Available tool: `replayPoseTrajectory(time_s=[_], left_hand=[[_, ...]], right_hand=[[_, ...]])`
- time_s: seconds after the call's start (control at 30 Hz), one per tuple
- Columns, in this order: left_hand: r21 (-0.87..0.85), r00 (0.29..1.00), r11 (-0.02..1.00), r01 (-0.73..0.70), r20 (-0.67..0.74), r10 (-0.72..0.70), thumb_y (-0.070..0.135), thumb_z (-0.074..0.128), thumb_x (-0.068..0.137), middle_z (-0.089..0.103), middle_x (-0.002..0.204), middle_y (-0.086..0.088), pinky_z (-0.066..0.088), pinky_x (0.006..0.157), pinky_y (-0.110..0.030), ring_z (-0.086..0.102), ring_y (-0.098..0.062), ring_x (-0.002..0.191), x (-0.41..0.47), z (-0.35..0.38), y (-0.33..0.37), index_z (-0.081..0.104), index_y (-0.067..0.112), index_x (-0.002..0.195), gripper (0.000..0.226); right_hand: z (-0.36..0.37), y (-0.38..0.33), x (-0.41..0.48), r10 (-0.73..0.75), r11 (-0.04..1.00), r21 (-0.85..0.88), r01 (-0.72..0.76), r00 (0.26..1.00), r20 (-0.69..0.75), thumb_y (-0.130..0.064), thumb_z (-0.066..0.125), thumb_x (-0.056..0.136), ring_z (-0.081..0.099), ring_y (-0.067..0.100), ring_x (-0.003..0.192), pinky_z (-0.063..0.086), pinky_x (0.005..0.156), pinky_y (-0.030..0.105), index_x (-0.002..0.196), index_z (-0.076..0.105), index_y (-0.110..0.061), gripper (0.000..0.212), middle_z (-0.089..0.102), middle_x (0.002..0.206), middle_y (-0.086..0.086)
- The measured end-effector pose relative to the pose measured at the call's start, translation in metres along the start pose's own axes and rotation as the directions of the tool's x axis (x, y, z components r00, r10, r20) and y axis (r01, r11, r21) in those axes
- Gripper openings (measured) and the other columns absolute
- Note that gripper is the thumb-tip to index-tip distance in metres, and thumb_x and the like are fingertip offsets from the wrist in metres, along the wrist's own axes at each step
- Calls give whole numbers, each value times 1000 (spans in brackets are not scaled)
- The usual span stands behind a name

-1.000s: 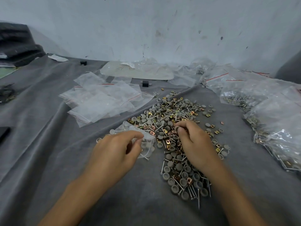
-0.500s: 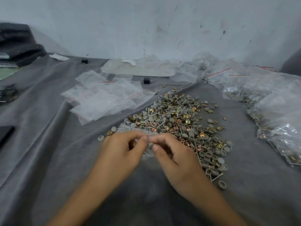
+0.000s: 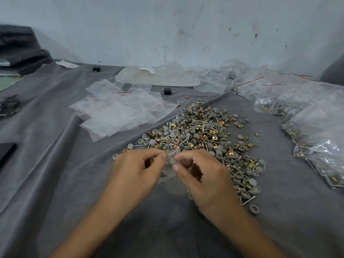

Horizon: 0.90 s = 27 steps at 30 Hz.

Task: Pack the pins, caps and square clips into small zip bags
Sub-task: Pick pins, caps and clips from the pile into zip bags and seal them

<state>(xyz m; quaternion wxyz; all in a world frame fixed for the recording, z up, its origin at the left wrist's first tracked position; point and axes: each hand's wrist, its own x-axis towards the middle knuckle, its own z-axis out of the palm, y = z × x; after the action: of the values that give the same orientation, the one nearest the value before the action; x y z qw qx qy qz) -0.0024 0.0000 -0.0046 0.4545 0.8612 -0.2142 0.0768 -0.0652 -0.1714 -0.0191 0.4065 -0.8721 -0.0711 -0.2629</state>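
A heap of grey round caps, metal pins and brass square clips lies on the grey cloth in the middle. Just in front of it, my left hand and my right hand both pinch the top edge of one small clear zip bag with a red strip. The bag hangs between my fingertips, mostly hidden by them; a grey cap shows inside. A loose pile of empty zip bags lies to the left of the heap.
Filled bags of parts are stacked along the right side. A large clear plastic sheet and two small black blocks lie at the back near the wall. Dark objects sit at the far left.
My right hand left the heap and came to the small bag held by my left hand. Both hands now pinch the bag's top edge, a little nearer to me.
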Motion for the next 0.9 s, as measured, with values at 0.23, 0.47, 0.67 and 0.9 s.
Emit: replayPoseTrajectory(time_s=[0.23, 0.47, 0.67, 0.9], left_hand=[[-16, 1000, 999, 30, 7, -30, 38, 63, 97, 49, 46, 12, 37, 52, -27, 43, -4, 45, 0, 2, -1, 78, 34, 81, 21], [-21, 999, 1000, 23, 32, -22, 42, 60, 95, 46, 45, 13, 35, 49, -27, 42, -5, 44, -2, 1, 0, 75, 38, 76, 24], [-8, 1000, 1000, 9, 29, -9, 42, 61, 95, 48, 47, 13, 35, 49, -26, 42, -5, 45, -2, 2, 0, 73, 45, 77, 23], [5, 999, 1000, 21, 31, -22, 43, 60, 95, 55, 52, 5, 40, 53, -31, 44, -7, 47, -1, 3, -1, 75, 42, 78, 22]], right_hand=[[-40, 45, 28, 213, 905, -381, -191, 977, 16, -34, 62, 96, 54, 11, 113, 47, 94, 33, 116, 67, -31, 20, 62, 116, -16], [-38, 90, 54, 301, 827, -537, -167, 938, 172, -21, 44, 103, 41, 24, 125, 37, 100, 38, 142, 54, -28, 41, 52, 132, -2], [-34, 103, 60, 375, 759, -623, -189, 909, 181, -36, 40, 106, 41, 25, 122, 36, 101, 41, 144, 50, -37, 40, 49, 132, -2], [-35, 92, 54, 351, 770, -611, -181, 921, 169, -33, 50, 103, 45, 22, 118, 39, 99, 40, 125, 59, -36, 24, 57, 126, -3]])
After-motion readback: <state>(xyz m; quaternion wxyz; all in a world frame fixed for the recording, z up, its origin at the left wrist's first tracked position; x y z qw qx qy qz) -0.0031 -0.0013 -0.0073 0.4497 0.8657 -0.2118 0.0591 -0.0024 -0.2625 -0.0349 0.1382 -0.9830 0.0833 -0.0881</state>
